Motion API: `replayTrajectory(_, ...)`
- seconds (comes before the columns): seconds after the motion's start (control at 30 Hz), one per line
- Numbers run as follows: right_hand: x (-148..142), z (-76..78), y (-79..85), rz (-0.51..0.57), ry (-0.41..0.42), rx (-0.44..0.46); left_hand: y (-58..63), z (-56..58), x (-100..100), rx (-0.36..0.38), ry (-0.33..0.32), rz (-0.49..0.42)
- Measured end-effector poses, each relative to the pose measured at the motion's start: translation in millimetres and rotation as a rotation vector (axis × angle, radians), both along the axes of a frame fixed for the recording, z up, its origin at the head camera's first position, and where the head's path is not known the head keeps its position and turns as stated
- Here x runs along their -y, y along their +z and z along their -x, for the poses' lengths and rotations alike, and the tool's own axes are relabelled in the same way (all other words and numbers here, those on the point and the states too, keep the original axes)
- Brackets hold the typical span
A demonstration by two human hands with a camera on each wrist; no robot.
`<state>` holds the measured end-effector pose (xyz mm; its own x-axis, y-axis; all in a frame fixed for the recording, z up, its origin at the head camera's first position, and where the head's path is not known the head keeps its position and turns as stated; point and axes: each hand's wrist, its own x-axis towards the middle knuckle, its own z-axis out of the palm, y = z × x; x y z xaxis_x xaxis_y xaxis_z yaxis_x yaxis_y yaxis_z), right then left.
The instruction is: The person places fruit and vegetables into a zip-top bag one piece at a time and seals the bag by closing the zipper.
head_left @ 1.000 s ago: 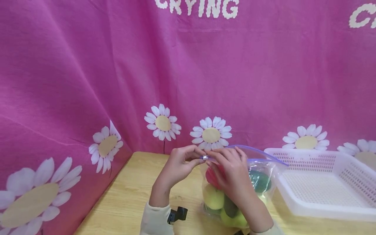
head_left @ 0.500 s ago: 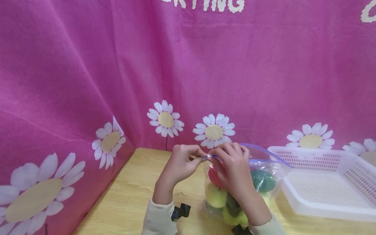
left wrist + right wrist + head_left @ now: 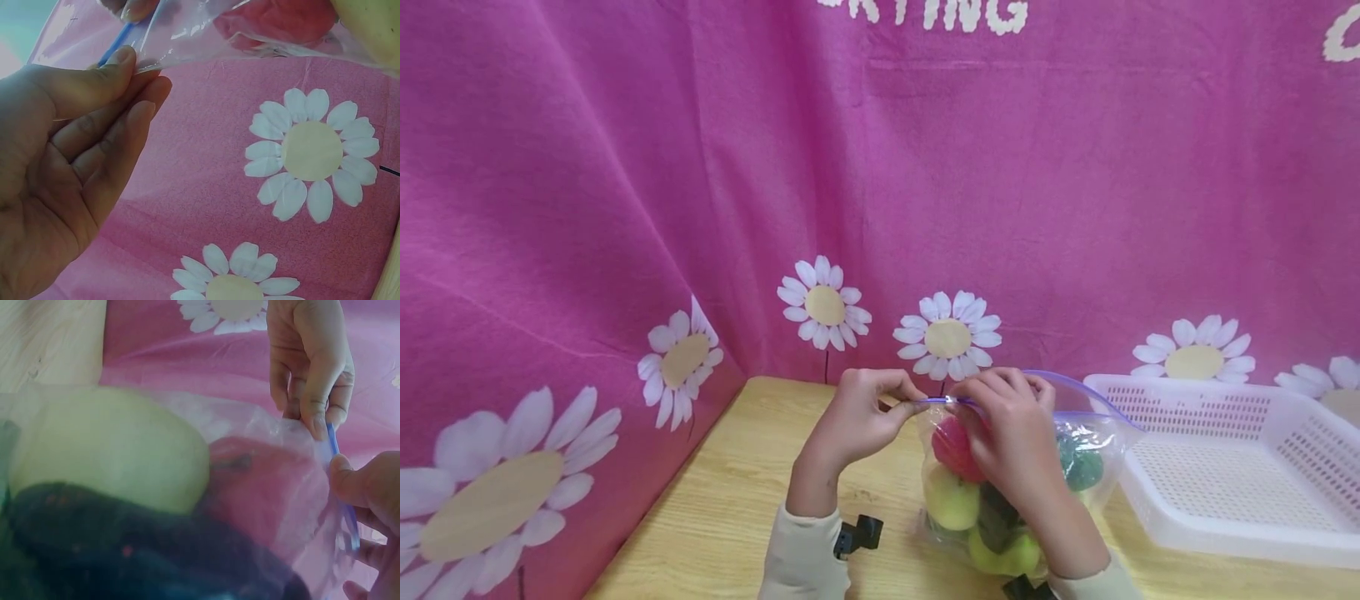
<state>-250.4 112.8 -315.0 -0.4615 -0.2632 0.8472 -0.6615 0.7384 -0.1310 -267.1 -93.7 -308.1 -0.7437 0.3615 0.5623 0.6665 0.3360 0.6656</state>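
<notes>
A clear zip bag (image 3: 1112, 442) with a blue-purple zip edge stands on the table, filled with what look like fruits and vegetables. Inside show a red fruit (image 3: 953, 446), a yellow-green fruit (image 3: 951, 500), a long dark piece (image 3: 144, 544) and a green piece (image 3: 1081, 462). My left hand (image 3: 867, 417) pinches the bag's left top corner between thumb and forefinger. Close beside it, my right hand (image 3: 1011, 433) pinches the zip edge at a small white slider (image 3: 950, 400). Right of that hand, the two sides of the bag's mouth stand apart. The right hand covers part of the contents.
To the right of the bag is a white perforated plastic basket (image 3: 1232, 492). A pink cloth (image 3: 1037, 208) with daisies hangs behind and to the left of the wooden table (image 3: 700, 517). Black camera mounts (image 3: 859, 535) sit on the wrists.
The right hand and the white slider have moved a little rightward along the zip, away from the left hand. More blue zip shows between the hands. The left hand keeps its pinch.
</notes>
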Motion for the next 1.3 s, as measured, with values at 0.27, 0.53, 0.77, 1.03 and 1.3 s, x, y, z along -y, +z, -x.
replayTrajectory(0.27, -9.7, -1.6, 0.6, -0.003, 0.0, 0.015, 2.4, -0.9, 0.5, -0.001, 0.009, 0.031)
replayTrajectory(0.53, -14.5, -6.0, 0.0, -0.026, -0.003, 0.004, 6.5, -10.9, -10.9, -0.044, 0.015, 0.104)
replayTrajectory(0.77, -13.9, -9.2, -0.4, -0.013, 0.019, -0.019, 6.5, -9.3, -22.4, -0.233, 0.087, 0.156)
replayTrajectory(1.03, -19.2, -11.0, 2.8, -0.019, -0.002, -0.015, 3.9, -8.3, -26.2, -0.322, 0.145, 0.172)
replayTrajectory(1.3, -28.6, -11.7, 4.1, -0.021, -0.026, 0.007, 3.9, -7.4, -23.9, -0.312, 0.162, 0.167)
